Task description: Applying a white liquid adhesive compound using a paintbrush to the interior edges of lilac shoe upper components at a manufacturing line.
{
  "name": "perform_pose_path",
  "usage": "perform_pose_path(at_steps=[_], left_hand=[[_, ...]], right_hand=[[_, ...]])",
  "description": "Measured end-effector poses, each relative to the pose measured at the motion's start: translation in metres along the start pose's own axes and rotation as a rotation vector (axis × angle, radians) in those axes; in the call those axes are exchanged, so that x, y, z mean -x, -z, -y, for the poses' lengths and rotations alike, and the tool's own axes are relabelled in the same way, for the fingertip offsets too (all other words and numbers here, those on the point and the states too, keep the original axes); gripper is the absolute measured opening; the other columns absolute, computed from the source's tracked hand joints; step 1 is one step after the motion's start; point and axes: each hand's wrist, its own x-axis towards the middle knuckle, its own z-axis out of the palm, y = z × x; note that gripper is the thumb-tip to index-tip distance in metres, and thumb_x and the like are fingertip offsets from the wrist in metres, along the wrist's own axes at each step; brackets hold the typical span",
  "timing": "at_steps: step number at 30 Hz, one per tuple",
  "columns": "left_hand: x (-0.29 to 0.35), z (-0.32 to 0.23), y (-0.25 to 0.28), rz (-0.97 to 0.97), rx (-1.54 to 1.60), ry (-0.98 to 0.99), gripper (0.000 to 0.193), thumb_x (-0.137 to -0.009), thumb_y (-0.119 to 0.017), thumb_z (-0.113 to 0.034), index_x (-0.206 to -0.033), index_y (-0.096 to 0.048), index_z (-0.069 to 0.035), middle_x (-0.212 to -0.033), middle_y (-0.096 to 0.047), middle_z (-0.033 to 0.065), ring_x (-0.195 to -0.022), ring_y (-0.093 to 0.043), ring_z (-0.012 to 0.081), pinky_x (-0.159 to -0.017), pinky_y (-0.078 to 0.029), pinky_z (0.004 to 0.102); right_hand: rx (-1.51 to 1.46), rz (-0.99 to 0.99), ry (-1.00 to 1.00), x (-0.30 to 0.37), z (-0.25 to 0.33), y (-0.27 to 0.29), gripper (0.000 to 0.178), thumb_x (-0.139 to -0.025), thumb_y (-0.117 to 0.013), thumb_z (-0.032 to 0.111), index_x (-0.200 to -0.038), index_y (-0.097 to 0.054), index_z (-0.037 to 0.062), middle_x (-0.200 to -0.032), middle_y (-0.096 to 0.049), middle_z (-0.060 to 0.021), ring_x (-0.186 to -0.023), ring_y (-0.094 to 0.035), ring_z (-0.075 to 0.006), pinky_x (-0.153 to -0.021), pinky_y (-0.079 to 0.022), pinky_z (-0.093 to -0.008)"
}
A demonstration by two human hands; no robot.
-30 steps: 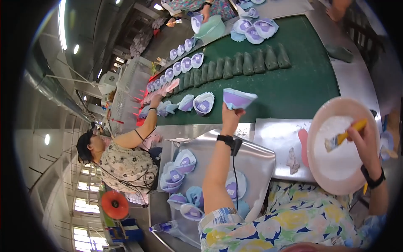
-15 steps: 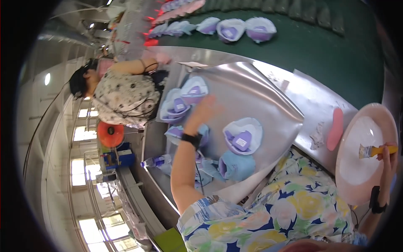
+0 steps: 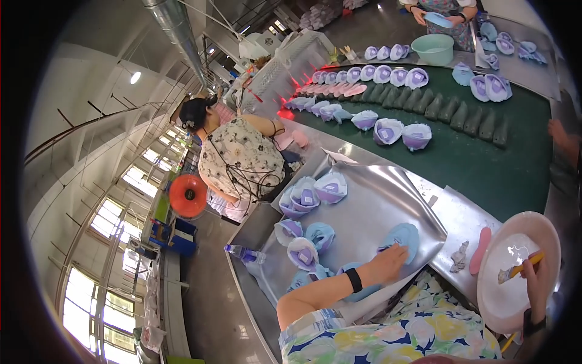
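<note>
My left hand [image 3: 389, 264] is at the near right of a sheet-metal tray, its fingers closed over the edge of a light blue shoe upper [image 3: 407, 238]. Inside the tray, several more blue and purple uppers lie to the left, including a pale one [image 3: 331, 188] in the far corner. At the right, my right hand [image 3: 535, 284] grips a paintbrush [image 3: 520, 268] by its yellow handle. The bristles hang over a pinkish basin [image 3: 488, 303] containing white paste. Part of another blue upper shows beyond my left forearm.
A pink sole-shaped piece [image 3: 481, 250] and a crumpled scrap [image 3: 459, 257] lie beside the basin. Beyond the tray, a green conveyor [image 3: 467, 176] carries rows of dark shoe lasts [image 3: 434, 108] and uppers. A bottle [image 3: 244, 253] rests at the tray's left edge. Two co-workers stand nearby.
My left hand has come back from the uppers on the tray's left to one at the near right. The brush has tilted in my right hand. The view has swung, showing more of the conveyor.
</note>
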Motion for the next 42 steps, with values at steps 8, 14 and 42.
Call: perform_pose_path(at_steps=[8,14,42], left_hand=[[-0.003,0.063,0.001,0.257,-0.036,0.089,0.038,-0.073,-0.066,-0.006,-0.108,-0.065,-0.019,-0.121,-0.058,0.0037,-0.117,-0.050,0.0252,-0.091,-0.046,0.0407],[-0.040,0.050,0.029,-0.087,0.480,0.382,0.033,-0.075,-0.061,-0.003,-0.107,-0.062,-0.010,-0.092,-0.059,0.0137,-0.077,-0.060,0.0281,-0.071,-0.050,0.0393],[-0.240,-0.063,0.052,-0.043,0.786,-0.380,0.052,-0.089,-0.062,-0.012,-0.135,-0.040,-0.004,-0.128,-0.054,0.0118,-0.115,-0.056,0.0252,-0.097,-0.047,0.0396]], right_hand=[[0.221,0.021,0.145,-0.039,0.005,-0.029,0.014,-0.088,-0.060,0.010,-0.092,-0.054,-0.0012,-0.075,-0.059,-0.0115,-0.067,-0.059,-0.0194,-0.061,-0.046,-0.0301],[0.358,0.213,0.207,-0.011,0.010,-0.021,0.017,-0.081,-0.065,0.007,-0.087,-0.052,-0.0002,-0.071,-0.059,-0.0219,-0.067,-0.061,-0.0357,-0.062,-0.048,-0.0391],[-0.029,-0.477,0.289,0.002,0.035,0.022,0.032,-0.085,-0.068,0.026,-0.083,-0.053,-0.0021,-0.066,-0.059,-0.0161,-0.060,-0.059,-0.0254,-0.059,-0.046,-0.0339]])
